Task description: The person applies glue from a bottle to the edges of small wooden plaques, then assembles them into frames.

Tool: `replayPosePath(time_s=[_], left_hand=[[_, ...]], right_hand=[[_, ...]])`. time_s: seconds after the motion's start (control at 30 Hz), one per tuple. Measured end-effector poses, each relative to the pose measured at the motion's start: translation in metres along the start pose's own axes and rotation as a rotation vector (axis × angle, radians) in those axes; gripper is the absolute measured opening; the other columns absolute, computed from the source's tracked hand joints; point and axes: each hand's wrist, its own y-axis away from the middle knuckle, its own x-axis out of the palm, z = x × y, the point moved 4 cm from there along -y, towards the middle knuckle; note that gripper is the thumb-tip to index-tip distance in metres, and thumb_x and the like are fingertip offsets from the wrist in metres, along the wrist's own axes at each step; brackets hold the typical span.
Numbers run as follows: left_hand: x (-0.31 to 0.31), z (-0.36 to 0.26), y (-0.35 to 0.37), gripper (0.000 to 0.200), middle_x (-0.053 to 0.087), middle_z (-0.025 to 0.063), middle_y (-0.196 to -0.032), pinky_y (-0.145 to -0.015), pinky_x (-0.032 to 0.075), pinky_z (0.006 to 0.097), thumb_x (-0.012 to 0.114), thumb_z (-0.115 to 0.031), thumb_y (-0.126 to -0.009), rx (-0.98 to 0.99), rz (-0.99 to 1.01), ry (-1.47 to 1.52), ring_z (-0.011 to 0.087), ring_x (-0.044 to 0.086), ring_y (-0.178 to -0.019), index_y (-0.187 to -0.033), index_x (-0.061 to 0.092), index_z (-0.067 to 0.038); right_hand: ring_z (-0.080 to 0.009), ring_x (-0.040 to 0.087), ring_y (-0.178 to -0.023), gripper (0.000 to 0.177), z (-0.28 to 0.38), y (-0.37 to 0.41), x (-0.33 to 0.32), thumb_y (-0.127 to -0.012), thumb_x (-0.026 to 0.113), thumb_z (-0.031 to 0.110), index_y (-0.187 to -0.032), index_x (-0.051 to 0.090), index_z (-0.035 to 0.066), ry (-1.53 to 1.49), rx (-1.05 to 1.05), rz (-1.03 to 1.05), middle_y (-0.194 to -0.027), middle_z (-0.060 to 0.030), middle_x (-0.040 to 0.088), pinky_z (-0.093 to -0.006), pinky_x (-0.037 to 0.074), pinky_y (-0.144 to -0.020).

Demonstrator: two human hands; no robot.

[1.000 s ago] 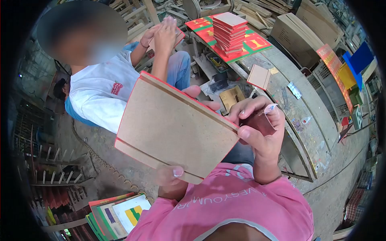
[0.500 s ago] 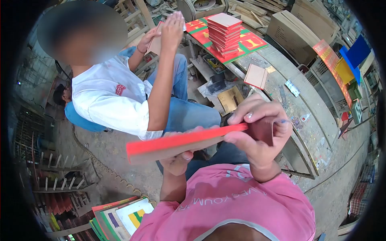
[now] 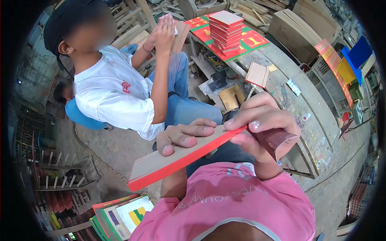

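A flat wooden board with a tan face and bright red edges is held up tilted in front of my chest. My left hand grips it, fingers lying across the face and the rest of the hand beneath. At the board's right end is my right hand, its thumb and fingers closed around a curled piece of brown sandpaper. The fingertips of that hand touch the red edge near the corner.
A co-worker in a white shirt sits at the left, holding another board. On the workbench are a stack of red-edged boards and a single board. Painted panels lean at lower left.
The board has turned so its tan upper face shows, with my left fingers now lying over it. The sandpaper has tilted in my right hand. The co-worker's board has swung into fuller view.
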Motion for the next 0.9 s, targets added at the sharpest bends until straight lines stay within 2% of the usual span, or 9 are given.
replayPosePath(time_s=[0.23, 0.3, 0.6, 0.63, 0.67, 0.73, 0.8, 0.9], left_hand=[[-0.001, 0.002, -0.001, 0.038, 0.057, 0.0155, -0.134, -0.104, 0.03, 0.0659, 0.043, -0.034, -0.1, 0.03, 0.036, -0.028, 0.0506, 0.049, -0.123, -0.135, 0.055, -0.027], [0.001, 0.003, -0.002, 0.037, 0.057, 0.0154, -0.133, -0.104, 0.03, 0.0652, 0.044, -0.034, -0.1, 0.035, 0.048, -0.029, 0.0504, 0.05, -0.123, -0.135, 0.055, -0.027], [-0.001, 0.001, 0.002, 0.039, 0.056, 0.0146, -0.135, -0.104, 0.03, 0.0657, 0.045, -0.035, -0.099, 0.053, 0.05, -0.039, 0.0505, 0.05, -0.123, -0.136, 0.053, -0.028], [0.002, -0.001, 0.0, 0.038, 0.058, 0.0034, -0.134, -0.104, 0.032, 0.0616, 0.053, -0.024, -0.096, -0.046, -0.006, -0.069, 0.0413, 0.052, -0.124, -0.132, 0.055, -0.038], [0.003, -0.001, -0.001, 0.049, 0.06, -0.0077, -0.133, -0.103, 0.033, 0.0575, 0.06, -0.012, -0.094, -0.145, -0.063, -0.1, 0.032, 0.054, -0.126, -0.127, 0.056, -0.048], [0.004, -0.002, 0.0, 0.05, 0.06, -0.008, -0.133, -0.103, 0.032, 0.0574, 0.059, -0.011, -0.094, -0.134, -0.077, -0.095, 0.032, 0.053, -0.126, -0.126, 0.057, -0.049], [0.002, -0.004, -0.002, 0.05, 0.06, -0.0083, -0.133, -0.104, 0.032, 0.0573, 0.059, -0.01, -0.094, -0.123, -0.088, -0.092, 0.0319, 0.053, -0.127, -0.125, 0.057, -0.05], [0.002, -0.007, -0.002, 0.052, 0.06, -0.0085, -0.132, -0.105, 0.032, 0.0571, 0.058, -0.008, -0.095, -0.145, -0.054, -0.073, 0.0313, 0.053, -0.127, -0.125, 0.057, -0.05]], right_hand=[[-0.0211, 0.061, -0.072, 0.038, 0.0, 0.0, 0.001, -0.062, 0.088, 0.001, -0.094, 0.067, 0.001, -0.003, -0.021, -0.008, -0.08, -0.0098, 0.072, -0.0294, 0.048, -0.064], [-0.0205, 0.06, -0.078, 0.048, 0.0, 0.0, 0.001, -0.062, 0.091, 0.011, -0.099, 0.06, 0.009, 0.077, -0.029, 0.095, -0.078, -0.0088, 0.069, -0.0275, 0.049, -0.064], [-0.0205, 0.059, -0.078, 0.049, -0.005, 0.003, 0.0, -0.064, 0.089, 0.007, -0.102, 0.058, 0.007, 0.001, 0.058, 0.104, -0.077, -0.0121, 0.068, -0.0262, 0.048, -0.061], [-0.0205, 0.059, -0.078, 0.049, -0.005, 0.002, 0.0, -0.064, 0.089, 0.007, -0.102, 0.058, 0.007, 0.002, 0.056, 0.105, -0.077, -0.0121, 0.068, -0.0262, 0.048, -0.061], [-0.0203, 0.059, -0.079, 0.05, -0.005, 0.0, 0.001, -0.063, 0.09, 0.007, -0.102, 0.058, 0.006, 0.042, 0.032, 0.1, -0.078, -0.0124, 0.067, -0.0265, 0.047, -0.063], [-0.0202, 0.059, -0.079, 0.052, -0.006, 0.0, 0.001, -0.062, 0.09, 0.008, -0.102, 0.058, 0.005, 0.08, 0.007, 0.096, -0.079, -0.0128, 0.067, -0.0269, 0.046, -0.064], [-0.019, 0.062, -0.079, 0.049, -0.016, 0.006, -0.007, -0.062, 0.09, 0.003, -0.103, 0.062, -0.002, -0.138, 0.141, -0.113, -0.086, -0.0141, 0.069, -0.0261, 0.046, -0.063], [-0.0165, 0.062, -0.08, 0.05, -0.02, 0.011, -0.012, -0.063, 0.09, 0.003, -0.103, 0.06, -0.001, -0.137, 0.096, -0.068, -0.087, -0.0146, 0.067, -0.0241, 0.045, -0.062]])
